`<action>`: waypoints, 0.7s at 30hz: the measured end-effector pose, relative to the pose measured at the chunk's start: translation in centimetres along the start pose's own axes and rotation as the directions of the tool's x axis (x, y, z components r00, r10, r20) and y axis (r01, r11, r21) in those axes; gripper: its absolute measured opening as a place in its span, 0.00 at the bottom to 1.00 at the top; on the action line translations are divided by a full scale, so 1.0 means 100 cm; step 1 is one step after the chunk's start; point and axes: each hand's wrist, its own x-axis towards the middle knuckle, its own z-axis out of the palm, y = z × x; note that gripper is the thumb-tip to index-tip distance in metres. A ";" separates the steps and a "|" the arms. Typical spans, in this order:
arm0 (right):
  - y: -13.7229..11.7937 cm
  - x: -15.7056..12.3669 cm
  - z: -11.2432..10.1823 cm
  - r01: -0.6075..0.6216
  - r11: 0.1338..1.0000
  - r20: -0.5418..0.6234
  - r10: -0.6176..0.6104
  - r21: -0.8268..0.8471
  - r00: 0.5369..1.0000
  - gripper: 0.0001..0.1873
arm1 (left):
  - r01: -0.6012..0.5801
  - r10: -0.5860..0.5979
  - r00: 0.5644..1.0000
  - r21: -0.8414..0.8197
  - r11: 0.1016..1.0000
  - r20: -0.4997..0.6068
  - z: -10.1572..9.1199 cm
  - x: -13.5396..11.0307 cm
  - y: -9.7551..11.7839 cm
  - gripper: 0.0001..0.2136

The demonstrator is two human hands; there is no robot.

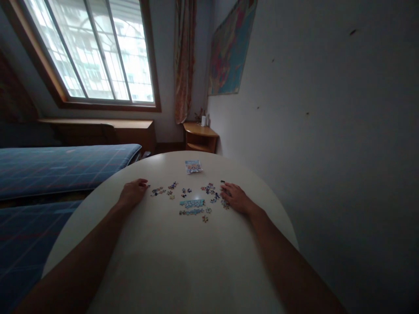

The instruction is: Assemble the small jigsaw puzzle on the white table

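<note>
Both my arms reach across a round white table (pixel 170 261). My left hand (pixel 132 192) rests on the table with its fingers curled, its tips by a small cluster of loose puzzle pieces (pixel 163 190). My right hand (pixel 235 198) lies flat with fingers spread over more loose pieces (pixel 209 189). Between the hands lie two joined strips of puzzle (pixel 192 207). A small printed packet (pixel 193 166) sits farther back on the table.
A bed with a blue checked cover (pixel 59 165) stands to the left. A wooden corner shelf (pixel 199 136) and a low wooden bench (pixel 98 128) sit under the window. The grey wall runs close along the right, with a map (pixel 231 48) hung on it.
</note>
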 end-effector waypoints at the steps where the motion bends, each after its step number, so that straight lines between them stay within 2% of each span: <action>1: 0.001 0.000 -0.001 -0.002 0.999 -0.011 0.002 0.033 1.000 0.26 | -0.014 0.014 1.000 0.017 1.000 0.006 0.001 0.001 0.000 0.16; 8: 0.006 -0.009 -0.018 -0.073 0.961 -0.069 0.094 0.268 0.993 0.24 | -0.097 0.097 0.995 0.071 0.993 0.002 0.006 0.001 -0.001 0.15; 12: 0.005 -0.013 -0.026 -0.050 0.960 -0.084 0.076 0.274 0.994 0.16 | -0.081 0.083 0.996 0.062 0.995 -0.021 0.003 -0.004 0.003 0.16; 15: 0.005 -0.011 -0.028 -0.005 0.971 -0.103 0.030 0.238 0.994 0.11 | -0.069 0.069 0.997 -0.005 0.998 -0.047 -0.006 -0.009 0.014 0.15; 17: 0.005 -0.009 -0.029 0.024 0.976 -0.103 -0.002 0.218 0.995 0.09 | -0.146 0.146 0.989 -0.077 0.986 -0.005 -0.014 -0.014 0.027 0.15; 19: 0.003 -0.008 -0.030 0.055 0.979 -0.071 -0.042 0.196 0.997 0.10 | -0.227 0.245 0.965 -0.171 0.959 0.089 -0.021 -0.023 0.044 0.14; 20: 0.001 -0.008 -0.031 0.063 0.982 -0.048 -0.055 0.178 0.997 0.11 | -0.257 0.296 0.940 -0.220 0.941 0.168 -0.023 -0.029 0.053 0.14; 21: -0.001 -0.008 -0.032 0.064 0.986 -0.021 -0.062 0.155 0.998 0.12 | -0.290 0.362 0.897 -0.279 0.915 0.254 -0.024 -0.036 0.062 0.14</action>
